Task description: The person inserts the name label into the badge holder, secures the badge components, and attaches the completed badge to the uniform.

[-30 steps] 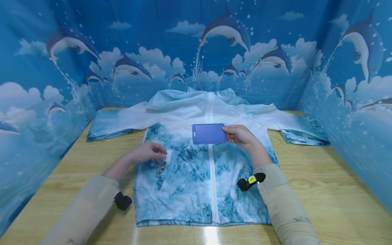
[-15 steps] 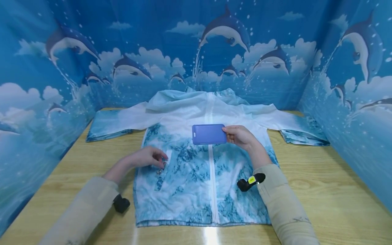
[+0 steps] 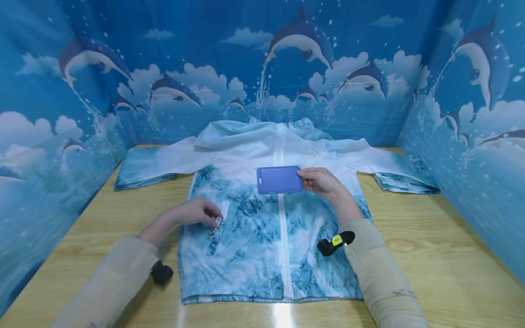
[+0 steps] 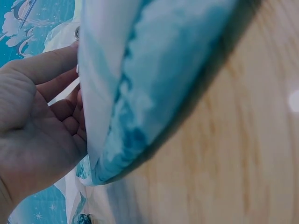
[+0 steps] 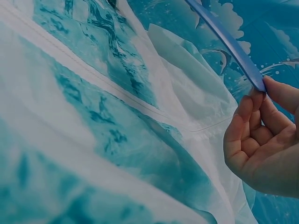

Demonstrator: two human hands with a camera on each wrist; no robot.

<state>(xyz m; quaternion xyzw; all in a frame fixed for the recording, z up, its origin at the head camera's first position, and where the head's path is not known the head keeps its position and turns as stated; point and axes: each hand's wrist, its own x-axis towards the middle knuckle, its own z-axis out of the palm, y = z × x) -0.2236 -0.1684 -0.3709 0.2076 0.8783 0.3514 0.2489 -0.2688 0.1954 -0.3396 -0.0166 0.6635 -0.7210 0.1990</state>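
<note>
My right hand point(image 3: 321, 181) pinches the right end of a flat purple card holder point(image 3: 280, 179), held up over the middle of a jacket point(image 3: 254, 255). A small slot shows at the holder's left end. In the right wrist view the card holder point(image 5: 233, 49) is seen nearly edge-on between thumb and fingers. My left hand point(image 3: 198, 212) has thumb and fingertips pinched on a small shiny metal piece point(image 3: 218, 221), by the jacket's pocket with its white strip. Its exact kind is too small to make out. In the left wrist view, jacket fabric point(image 4: 154, 70) hides the fingertips.
The blue and white zip jacket lies front up on a wooden table point(image 3: 430, 246), its sleeves point(image 3: 145, 166) spread to both sides with folded ends. A dolphin-print curtain point(image 3: 229, 54) surrounds the back and sides. Each sleeve cuff of the person carries a black wrist camera point(image 3: 162, 272).
My left hand has moved slightly down to the metal piece at the pocket, and its fingers have closed on it. The right hand and card holder have stayed in place.
</note>
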